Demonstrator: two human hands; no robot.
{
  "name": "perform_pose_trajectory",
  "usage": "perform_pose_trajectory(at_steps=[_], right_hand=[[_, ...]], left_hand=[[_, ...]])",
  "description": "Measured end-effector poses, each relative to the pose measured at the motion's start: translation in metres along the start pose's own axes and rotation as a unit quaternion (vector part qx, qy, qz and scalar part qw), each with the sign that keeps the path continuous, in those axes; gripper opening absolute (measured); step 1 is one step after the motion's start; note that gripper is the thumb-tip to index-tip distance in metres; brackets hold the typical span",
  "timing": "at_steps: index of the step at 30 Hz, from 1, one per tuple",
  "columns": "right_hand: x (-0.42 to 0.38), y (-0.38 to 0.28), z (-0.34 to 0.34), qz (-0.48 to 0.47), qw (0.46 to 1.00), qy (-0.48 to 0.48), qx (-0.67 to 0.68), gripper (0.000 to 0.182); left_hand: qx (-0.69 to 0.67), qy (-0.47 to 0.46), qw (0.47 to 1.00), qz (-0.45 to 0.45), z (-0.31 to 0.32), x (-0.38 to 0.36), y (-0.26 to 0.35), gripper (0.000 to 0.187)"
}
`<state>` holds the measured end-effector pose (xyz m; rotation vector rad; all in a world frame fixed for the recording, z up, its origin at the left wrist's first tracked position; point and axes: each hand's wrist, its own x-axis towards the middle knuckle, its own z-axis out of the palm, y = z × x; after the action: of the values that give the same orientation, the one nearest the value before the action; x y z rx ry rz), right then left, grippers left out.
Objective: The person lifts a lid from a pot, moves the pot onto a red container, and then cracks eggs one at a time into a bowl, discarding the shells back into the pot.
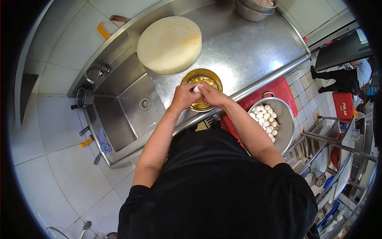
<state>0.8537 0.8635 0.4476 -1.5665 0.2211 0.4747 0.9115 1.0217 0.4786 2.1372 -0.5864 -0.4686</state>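
Observation:
Over a round metal bowl (218, 75) on the steel counter, my two hands meet around a white egg (197, 88). My left hand (185, 96) has its fingers closed on the egg from the left. From the right, my right hand (212, 96) is closed on it too, thumb and fingers pressed against the shell. Yellow liquid with whitish bits, looking like opened eggs (207, 81), lies in the bowl below. A large metal pot (285, 131) with many whole white eggs (264, 117) stands to the right of my right forearm. Whether the shell is cracked is hidden by my fingers.
A thick round white cutting board (170, 44) lies beyond the bowl. On the left is a sink (119, 119) with a tap (95, 73). Stacked bowls (252, 12) sit at the back. Under the pot is a red surface (274, 89). Another person (346, 77) stands far right.

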Motion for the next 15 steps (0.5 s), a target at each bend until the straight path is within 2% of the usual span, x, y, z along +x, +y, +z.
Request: perform_pose_trajectory(at_steps=[8, 15], right_hand=[[0.002, 0.002, 0.004, 0.002, 0.999, 0.014, 0.044, 0.033], [0.005, 0.000, -0.008, -0.020, 0.999, -0.042, 0.014, 0.035]], left_hand=[[-0.003, 0.014, 1.000, 0.011, -0.001, -0.001, -0.005, 0.042], [-0.046, 0.014, 0.999, 0.022, -0.003, 0.000, -0.008, 0.042]])
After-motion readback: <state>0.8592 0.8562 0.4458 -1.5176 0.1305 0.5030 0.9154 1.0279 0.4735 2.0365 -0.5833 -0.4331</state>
